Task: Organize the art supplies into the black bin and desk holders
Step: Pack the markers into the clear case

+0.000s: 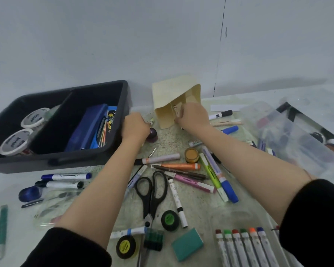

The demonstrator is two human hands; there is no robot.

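Near the back wall, just right of the black bin: grips the tipped cream desk holder with the right hand, fingers curled over its open edge. Rests the left hand against the bin's right wall (fingers hidden, grasp impossible to tell). Scissors and markers strewn nearer.

The bin sits back left, two tubs in its left compartment (a case in the right one). The holder lies tipped just right of it. Scissors lie in front of both, and a row of markers lies nearest, at the right.
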